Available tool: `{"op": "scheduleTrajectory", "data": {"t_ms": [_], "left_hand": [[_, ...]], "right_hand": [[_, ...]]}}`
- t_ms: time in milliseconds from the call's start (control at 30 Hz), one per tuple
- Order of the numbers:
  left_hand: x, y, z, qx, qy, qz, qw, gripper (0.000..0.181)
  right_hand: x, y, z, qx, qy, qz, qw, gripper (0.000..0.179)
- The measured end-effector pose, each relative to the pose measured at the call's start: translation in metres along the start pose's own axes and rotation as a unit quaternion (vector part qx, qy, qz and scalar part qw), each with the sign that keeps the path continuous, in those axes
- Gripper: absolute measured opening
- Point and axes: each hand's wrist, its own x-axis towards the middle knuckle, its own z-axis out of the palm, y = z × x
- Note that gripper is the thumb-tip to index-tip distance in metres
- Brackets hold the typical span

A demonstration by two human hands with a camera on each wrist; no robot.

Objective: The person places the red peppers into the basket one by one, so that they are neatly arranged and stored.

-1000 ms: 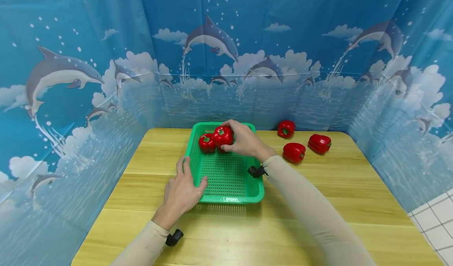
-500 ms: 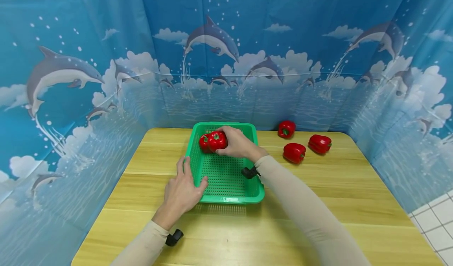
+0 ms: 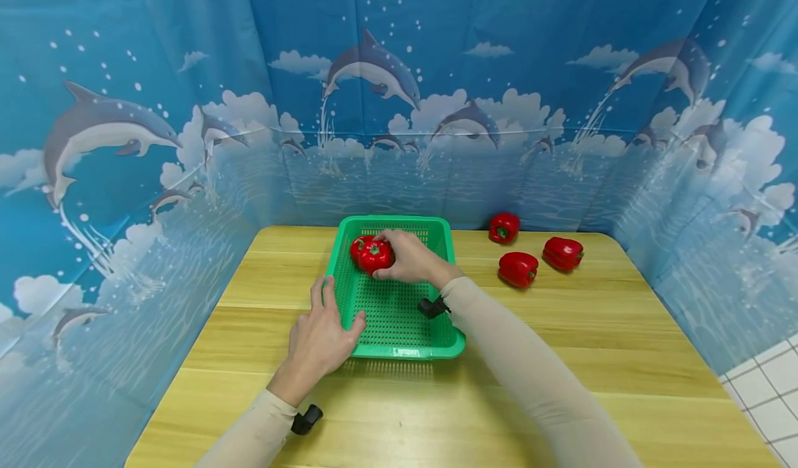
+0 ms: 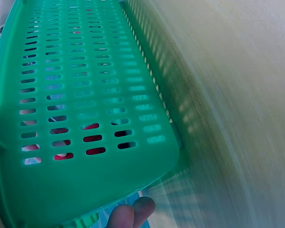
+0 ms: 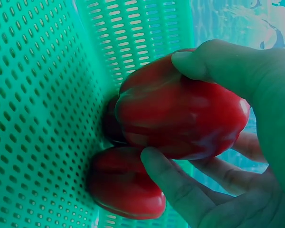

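Observation:
In the head view, my right hand (image 3: pixel 408 257) reaches into a green plastic basket (image 3: pixel 402 351) and grips a red bell pepper (image 3: pixel 375 257). The right wrist view shows thumb and fingers round this pepper (image 5: pixel 180 111), its stem end out of sight. Close below it lie another red pepper (image 5: pixel 126 185) and a dark, mostly hidden one (image 5: pixel 112 124). Only a little of one basket pepper (image 3: pixel 357 246) shows in the head view. My left hand (image 3: pixel 321 333) rests at the basket's left rim, fingers extended; two fingertips (image 4: pixel 143 209) appear beside the perforated wall (image 4: pixel 95 175) in the left wrist view.
On the wooden table (image 3: pixel 399 419), three red peppers lie right of the basket: one at the back (image 3: pixel 503 227), one nearer (image 3: pixel 518 269) and one farther right (image 3: pixel 563 253). A blue dolphin-print curtain (image 3: pixel 399 163) stands behind the table and along its sides.
My right hand has moved left and slightly nearer with the gripped pepper, which now covers most of the pepper at the basket's left. The left hand and basket have stayed in place.

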Motion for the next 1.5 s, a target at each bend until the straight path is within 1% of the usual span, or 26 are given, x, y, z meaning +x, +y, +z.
{"op": "scheduleTrajectory", "data": {"t_ms": [300, 467, 767, 1067, 1233, 1500], "left_hand": [[0.000, 0.001, 0.001, -0.006, 0.003, -0.001, 1.0000, 0.098], [0.000, 0.001, 0.001, -0.009, 0.003, -0.003, 0.9999, 0.098], [0.000, 0.002, 0.001, -0.005, 0.010, -0.001, 0.9999, 0.098], [0.000, 0.001, 0.000, -0.006, 0.006, 0.000, 1.0000, 0.098], [0.000, 0.001, 0.000, -0.008, 0.004, 0.000, 1.0000, 0.098], [0.000, 0.001, 0.001, -0.011, 0.007, 0.001, 0.9999, 0.098]], "right_hand": [[0.000, 0.000, 0.009, -0.018, -0.009, 0.003, 0.9998, 0.074], [0.000, -0.002, 0.014, -0.029, -0.022, 0.013, 0.9992, 0.075], [0.004, -0.008, 0.020, -0.038, -0.025, 0.020, 0.9988, 0.074], [0.005, -0.013, 0.023, -0.050, -0.041, 0.036, 0.9973, 0.076], [0.007, -0.012, 0.025, -0.047, -0.042, 0.036, 0.9974, 0.077], [0.005, -0.012, 0.027, -0.034, -0.055, 0.039, 0.9971, 0.080]]}}
